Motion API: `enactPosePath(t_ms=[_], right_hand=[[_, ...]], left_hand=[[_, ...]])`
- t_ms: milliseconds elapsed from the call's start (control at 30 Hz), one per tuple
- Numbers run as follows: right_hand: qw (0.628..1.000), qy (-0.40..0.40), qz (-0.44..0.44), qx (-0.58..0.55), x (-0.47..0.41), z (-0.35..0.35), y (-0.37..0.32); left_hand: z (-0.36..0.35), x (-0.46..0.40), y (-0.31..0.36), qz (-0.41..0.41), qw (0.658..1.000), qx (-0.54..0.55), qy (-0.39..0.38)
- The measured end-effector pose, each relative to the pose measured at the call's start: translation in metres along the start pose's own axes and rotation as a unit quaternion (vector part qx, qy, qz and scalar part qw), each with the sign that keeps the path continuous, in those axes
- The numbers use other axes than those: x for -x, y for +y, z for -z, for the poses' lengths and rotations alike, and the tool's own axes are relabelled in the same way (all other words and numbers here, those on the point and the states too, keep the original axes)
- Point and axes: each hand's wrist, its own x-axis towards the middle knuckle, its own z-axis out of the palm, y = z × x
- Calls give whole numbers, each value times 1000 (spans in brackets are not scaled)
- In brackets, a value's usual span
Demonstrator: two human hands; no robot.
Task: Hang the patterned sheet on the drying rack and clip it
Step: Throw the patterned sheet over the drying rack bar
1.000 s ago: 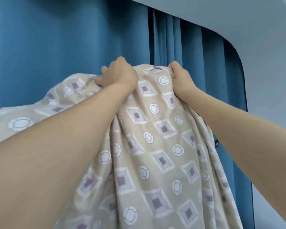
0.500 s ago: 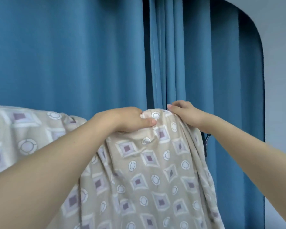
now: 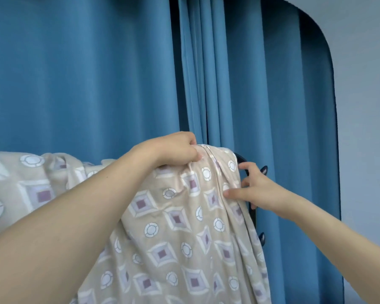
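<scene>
The beige patterned sheet (image 3: 180,227), printed with diamonds and circles, drapes over the top of a dark drying rack (image 3: 242,160) and hangs down in front of me. Most of the rack is hidden under the cloth; only its curved right corner and upright show. My left hand (image 3: 173,150) grips a bunch of the sheet at the top of the rack. My right hand (image 3: 255,189) is lower, at the sheet's right edge, with its thumb pressing the cloth and its fingers spread toward the rack's upright. No clip is plainly visible in either hand.
Blue curtains (image 3: 97,73) hang right behind the rack. A pale wall (image 3: 364,106) stands to the right. Two dark knobs (image 3: 264,170) stick out from the rack's right upright.
My right hand let go of the sheet's top and dropped to its right edge beside the rack's upright. The left hand still holds the top, and the rack's corner now shows.
</scene>
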Motion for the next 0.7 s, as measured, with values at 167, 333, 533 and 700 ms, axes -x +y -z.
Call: enactPosePath(t_ms=[167,333,533,700], right_hand=[[991,-132,-34,-4,3,1,-4],[969,-159,-27,-186,4,22,-27],[995,51,89,-18,-41,74,-103],[813,370,206,399,-100,73,-144]], left_hand=[[4,-3,6,-31,999,-44,-11],[17,-4,0,-55,985,-98,127],[47,1,0,-16,907,-126,402],[63,-23,-1,34,885,-89,456]])
